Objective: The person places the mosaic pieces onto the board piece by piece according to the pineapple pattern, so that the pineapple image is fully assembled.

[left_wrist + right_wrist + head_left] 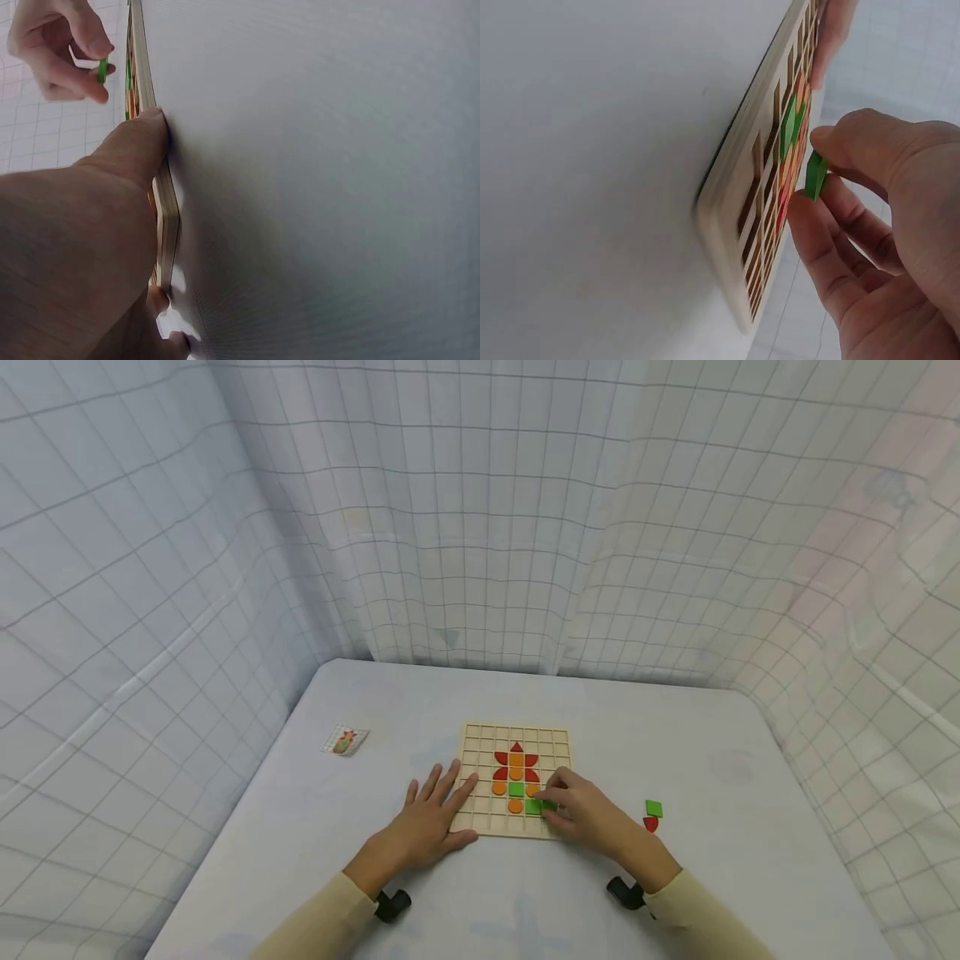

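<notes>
A wooden grid board (480,821) lies on the table, its middle cells holding red petal-like pieces (501,758), a red triangle (516,747), orange discs (515,807), an orange square (516,760) and green squares (516,789). My left hand (423,825) rests at the board's left side with fingers spread, the fingertips over its edge and the thumb along its near corner. Over the right part of the board, my right hand (587,814) pinches a green tile (816,176) between thumb and fingers. In the right wrist view that tile is held tilted just off the board's face.
To the right of the board, a green square (654,809) and a red piece (651,823) lie on the table (675,735). A small picture card (346,741) with a printed grid lies at the back left. White gridded curtains (480,527) enclose the table's back and sides.
</notes>
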`<state>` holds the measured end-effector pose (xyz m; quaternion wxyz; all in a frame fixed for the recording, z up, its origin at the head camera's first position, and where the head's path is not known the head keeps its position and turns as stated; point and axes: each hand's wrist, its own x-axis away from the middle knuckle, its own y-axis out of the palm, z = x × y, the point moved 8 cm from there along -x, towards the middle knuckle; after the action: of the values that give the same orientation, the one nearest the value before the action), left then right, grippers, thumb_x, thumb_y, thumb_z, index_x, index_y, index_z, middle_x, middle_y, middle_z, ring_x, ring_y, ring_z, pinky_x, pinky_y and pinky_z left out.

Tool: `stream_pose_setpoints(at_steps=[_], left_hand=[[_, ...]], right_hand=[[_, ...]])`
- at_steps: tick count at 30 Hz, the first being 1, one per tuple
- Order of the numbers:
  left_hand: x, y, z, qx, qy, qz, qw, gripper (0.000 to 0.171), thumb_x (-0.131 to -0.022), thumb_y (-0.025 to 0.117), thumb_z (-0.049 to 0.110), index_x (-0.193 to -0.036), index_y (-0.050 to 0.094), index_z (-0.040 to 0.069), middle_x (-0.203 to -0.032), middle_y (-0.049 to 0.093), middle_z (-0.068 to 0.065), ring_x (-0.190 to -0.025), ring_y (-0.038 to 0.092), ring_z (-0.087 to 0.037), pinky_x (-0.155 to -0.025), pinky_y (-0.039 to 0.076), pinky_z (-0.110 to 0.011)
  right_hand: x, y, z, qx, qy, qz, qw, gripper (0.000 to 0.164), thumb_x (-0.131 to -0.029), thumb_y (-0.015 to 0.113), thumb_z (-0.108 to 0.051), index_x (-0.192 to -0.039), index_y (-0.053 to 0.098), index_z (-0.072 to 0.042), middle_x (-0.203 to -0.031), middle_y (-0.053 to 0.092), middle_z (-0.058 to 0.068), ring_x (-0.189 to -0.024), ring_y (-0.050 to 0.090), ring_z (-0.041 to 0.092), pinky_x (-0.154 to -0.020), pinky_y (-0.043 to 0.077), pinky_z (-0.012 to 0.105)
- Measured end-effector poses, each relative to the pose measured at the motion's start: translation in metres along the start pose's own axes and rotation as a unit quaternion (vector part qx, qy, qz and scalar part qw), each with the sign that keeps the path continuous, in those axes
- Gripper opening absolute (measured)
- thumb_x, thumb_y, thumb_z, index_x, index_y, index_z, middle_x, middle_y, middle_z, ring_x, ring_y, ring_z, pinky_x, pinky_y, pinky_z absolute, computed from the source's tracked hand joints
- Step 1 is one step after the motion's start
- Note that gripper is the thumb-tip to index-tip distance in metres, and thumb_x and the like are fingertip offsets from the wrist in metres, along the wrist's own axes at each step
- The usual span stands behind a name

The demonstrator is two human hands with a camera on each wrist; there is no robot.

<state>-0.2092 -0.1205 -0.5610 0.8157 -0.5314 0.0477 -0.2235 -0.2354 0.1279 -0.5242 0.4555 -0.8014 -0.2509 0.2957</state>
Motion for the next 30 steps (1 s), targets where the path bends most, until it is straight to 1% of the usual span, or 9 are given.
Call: stream_pose_setpoints(at_steps=[5,8,12,14,17,19,25,27,30], left_hand=[[0.001,0.001,0.001,0.008,0.011,0.008,0.9999,0.095,-0.112,0.073,0.059,-0.187,0.028,0.021,-0.197,0.011,-0.02,-0.181,0.01,-0.058,-0.136,0.014,-0.09],[0.0,0.002,-0.001,0.012,0.014,0.01,0.9998,0.095,-0.112,0.072,0.06,-0.187,0.028,0.021,-0.198,0.011,-0.02,-0.181,0.011,-0.057,-0.137,0.014,-0.09],[-0.004,0.008,-0.008,0.002,0.014,0.018,0.9997,0.095,-0.112,0.069,0.065,-0.188,0.026,0.026,-0.198,0.01,-0.017,-0.182,0.011,-0.056,-0.137,0.015,-0.089],[-0.004,0.009,-0.01,-0.001,0.013,0.019,0.9997,0.095,-0.112,0.068,0.066,-0.188,0.025,0.027,-0.198,0.01,-0.017,-0.182,0.011,-0.055,-0.137,0.015,-0.089],[-0.003,0.006,-0.009,0.0,0.011,0.015,0.9998,0.094,-0.113,0.066,0.065,-0.188,0.025,0.026,-0.199,0.009,-0.017,-0.182,0.01,-0.055,-0.137,0.015,-0.089],[-0.002,0.003,-0.007,0.003,0.015,0.013,0.9998,0.094,-0.113,0.067,0.065,-0.188,0.025,0.025,-0.198,0.009,-0.018,-0.182,0.01,-0.056,-0.137,0.015,-0.089],[-0.003,0.007,-0.01,0.006,0.029,0.025,0.9993,0.094,-0.113,0.063,0.07,-0.188,0.023,0.028,-0.198,0.008,-0.017,-0.181,0.01,-0.058,-0.134,0.016,-0.092],[-0.002,0.006,-0.008,0.008,0.028,0.022,0.9993,0.093,-0.114,0.063,0.068,-0.188,0.023,0.028,-0.198,0.008,-0.018,-0.181,0.01,-0.059,-0.134,0.016,-0.092],[0.0,0.002,-0.004,0.007,0.017,0.009,0.9998,0.094,-0.114,0.067,0.064,-0.188,0.025,0.024,-0.198,0.008,-0.019,-0.181,0.01,-0.058,-0.136,0.016,-0.09]], right_hand=[[-0.017,0.014,-0.013,0.031,-0.022,-0.008,0.999,0.024,-0.101,0.09,-0.002,-0.125,0.089,-0.004,-0.111,0.067,0.006,-0.094,0.058,0.012,-0.08,0.058,0.022],[-0.022,0.018,-0.017,0.043,-0.029,-0.009,0.999,0.023,-0.1,0.089,-0.002,-0.123,0.09,-0.003,-0.108,0.065,0.006,-0.093,0.056,0.012,-0.078,0.055,0.021],[-0.026,0.021,-0.022,0.044,-0.027,-0.006,0.999,0.019,-0.101,0.089,-0.005,-0.121,0.09,-0.005,-0.107,0.063,0.004,-0.092,0.054,0.011,-0.078,0.054,0.021],[-0.029,0.021,-0.024,0.038,-0.025,-0.004,0.999,0.019,-0.101,0.09,-0.006,-0.121,0.091,-0.006,-0.108,0.065,0.004,-0.092,0.055,0.011,-0.079,0.055,0.021],[-0.034,0.022,-0.028,0.03,-0.025,-0.001,0.999,0.017,-0.102,0.091,-0.008,-0.119,0.091,-0.007,-0.11,0.069,0.004,-0.092,0.057,0.011,-0.08,0.057,0.022],[-0.037,0.023,-0.031,0.026,-0.033,0.004,0.999,0.015,-0.101,0.091,-0.007,-0.116,0.09,-0.008,-0.109,0.072,0.005,-0.092,0.06,0.012,-0.081,0.059,0.024],[-0.045,0.028,-0.039,0.025,-0.044,0.001,0.999,0.012,-0.099,0.094,-0.009,-0.109,0.087,-0.009,-0.111,0.078,0.005,-0.099,0.07,0.017,-0.09,0.065,0.033],[-0.047,0.03,-0.04,0.026,-0.041,-0.006,0.999,0.01,-0.1,0.095,-0.012,-0.107,0.087,-0.01,-0.11,0.079,0.003,-0.1,0.071,0.017,-0.092,0.066,0.033],[-0.049,0.033,-0.042,0.026,-0.038,-0.011,0.999,0.009,-0.101,0.094,-0.015,-0.105,0.088,-0.011,-0.108,0.079,0.001,-0.101,0.072,0.016,-0.095,0.066,0.034]])
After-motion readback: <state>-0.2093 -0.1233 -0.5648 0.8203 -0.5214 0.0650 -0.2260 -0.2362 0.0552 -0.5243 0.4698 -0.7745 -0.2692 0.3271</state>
